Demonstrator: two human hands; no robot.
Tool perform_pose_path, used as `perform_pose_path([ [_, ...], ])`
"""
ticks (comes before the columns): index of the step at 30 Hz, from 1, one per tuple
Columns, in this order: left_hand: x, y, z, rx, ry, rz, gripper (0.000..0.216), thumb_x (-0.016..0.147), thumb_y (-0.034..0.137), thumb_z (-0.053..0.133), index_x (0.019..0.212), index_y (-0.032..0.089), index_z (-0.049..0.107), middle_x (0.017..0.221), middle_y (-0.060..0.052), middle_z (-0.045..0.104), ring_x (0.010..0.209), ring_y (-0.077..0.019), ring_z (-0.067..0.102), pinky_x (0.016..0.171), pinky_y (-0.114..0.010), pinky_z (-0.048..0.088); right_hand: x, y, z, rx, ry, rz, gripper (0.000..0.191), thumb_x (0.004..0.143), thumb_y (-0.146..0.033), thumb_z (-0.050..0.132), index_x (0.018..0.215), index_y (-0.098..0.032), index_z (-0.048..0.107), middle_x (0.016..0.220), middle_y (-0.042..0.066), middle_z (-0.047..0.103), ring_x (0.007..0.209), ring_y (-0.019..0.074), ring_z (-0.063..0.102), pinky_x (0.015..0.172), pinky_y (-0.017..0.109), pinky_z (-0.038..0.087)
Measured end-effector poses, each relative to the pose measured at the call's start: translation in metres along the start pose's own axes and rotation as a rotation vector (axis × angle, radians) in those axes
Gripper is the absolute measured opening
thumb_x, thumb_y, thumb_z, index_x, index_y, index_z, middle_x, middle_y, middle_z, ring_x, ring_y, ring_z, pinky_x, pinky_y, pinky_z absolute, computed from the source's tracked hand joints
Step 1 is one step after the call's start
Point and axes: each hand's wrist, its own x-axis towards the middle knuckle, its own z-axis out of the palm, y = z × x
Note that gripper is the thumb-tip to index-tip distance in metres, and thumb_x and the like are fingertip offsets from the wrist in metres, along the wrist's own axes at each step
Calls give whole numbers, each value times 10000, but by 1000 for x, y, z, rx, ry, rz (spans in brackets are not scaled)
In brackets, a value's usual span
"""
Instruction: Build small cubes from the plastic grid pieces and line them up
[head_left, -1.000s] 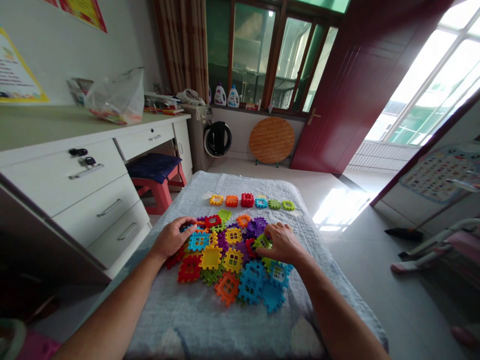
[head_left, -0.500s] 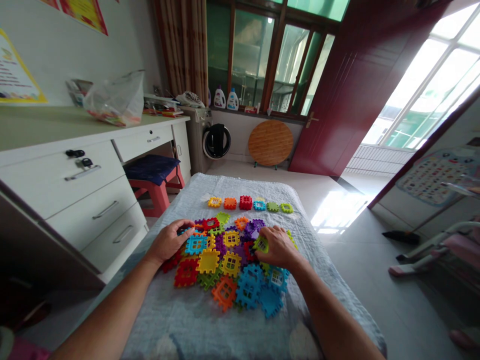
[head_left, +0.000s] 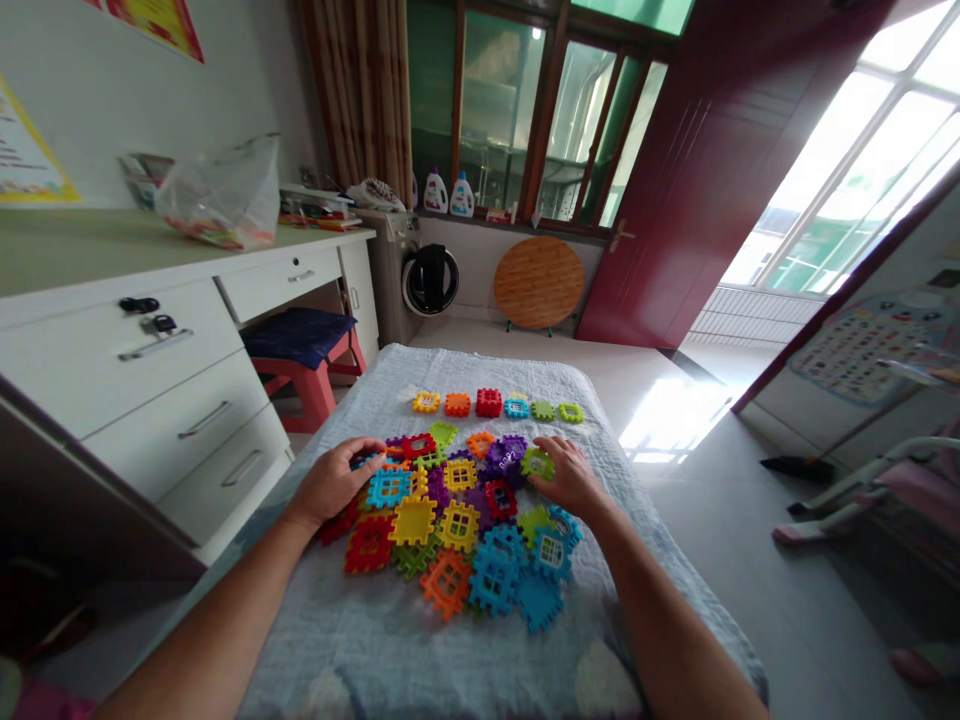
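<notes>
A pile of colourful toothed plastic building tiles lies on the cloth-covered table [head_left: 360, 640]. At its right edge, my right hand [head_left: 570, 478] is closed on a green tile [head_left: 538, 463] with a window-like grid, held between thumb and fingers. My left hand [head_left: 337, 482] rests at the pile's left edge, thumb and curved fingers apart around blue and red tiles. Close to it are a blue window tile [head_left: 388, 487] and a red tile [head_left: 369, 543]. Purple tiles [head_left: 505, 457] lie left of my right hand; a blue tile [head_left: 540, 598] is nearest me.
Behind the pile runs a row of sorted tiles: yellow [head_left: 426, 402], orange [head_left: 457, 404], a red stack [head_left: 489, 402], blue [head_left: 517, 407], and green [head_left: 543, 410]. A white desk [head_left: 187, 270] and a stool [head_left: 300, 340] stand left. A red door [head_left: 660, 200] is beyond.
My right hand has drawn the green tile rightward to the pile's edge, uncovering purple, red and green tiles. The left hand stays in place. The view has shifted slightly.
</notes>
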Motion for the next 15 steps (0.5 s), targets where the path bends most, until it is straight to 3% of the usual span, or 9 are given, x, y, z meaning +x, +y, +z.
perform_pose_path([
  [15,0,-1,0,-13,-28,-10,438,760,547,520,999,201,642,1010,-56,700,961,-230,632,872,-318,489,0,0,1,16,-18,2,572,693,-312,652,1233,-201,502,1144,79,602,1067,267,498,911,409,359],
])
